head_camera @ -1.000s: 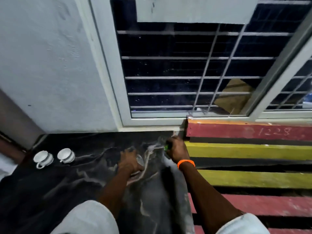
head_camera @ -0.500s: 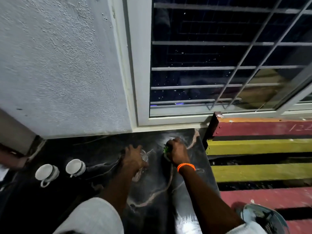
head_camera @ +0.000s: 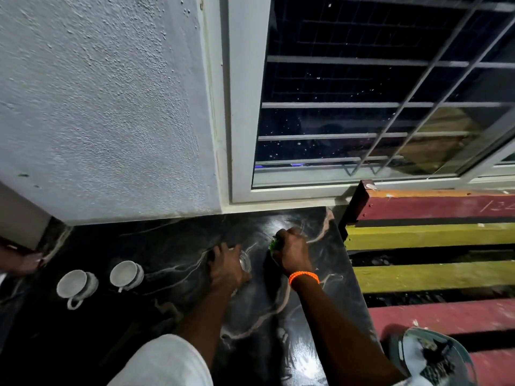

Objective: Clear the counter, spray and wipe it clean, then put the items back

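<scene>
Black veined counter (head_camera: 178, 274) under a barred window (head_camera: 362, 107). Left hand (head_camera: 227, 267) is closed over a clear glass (head_camera: 245, 264); right hand (head_camera: 292, 253), just beside it, is clamped on a green item (head_camera: 274, 243), identity unclear. Two white cups (head_camera: 101, 280) are set well left of the fingers.

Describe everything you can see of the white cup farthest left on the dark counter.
The leftmost white cup looks like glazed ceramic, round-mouthed, and appears empty. Its small loop handle points toward the person. It rests on the black marble-veined counter, apparently on a matching saucer, though dim light blurs that edge. A second white cup sits just to its right, not touching. Neither hand touches it.
</scene>
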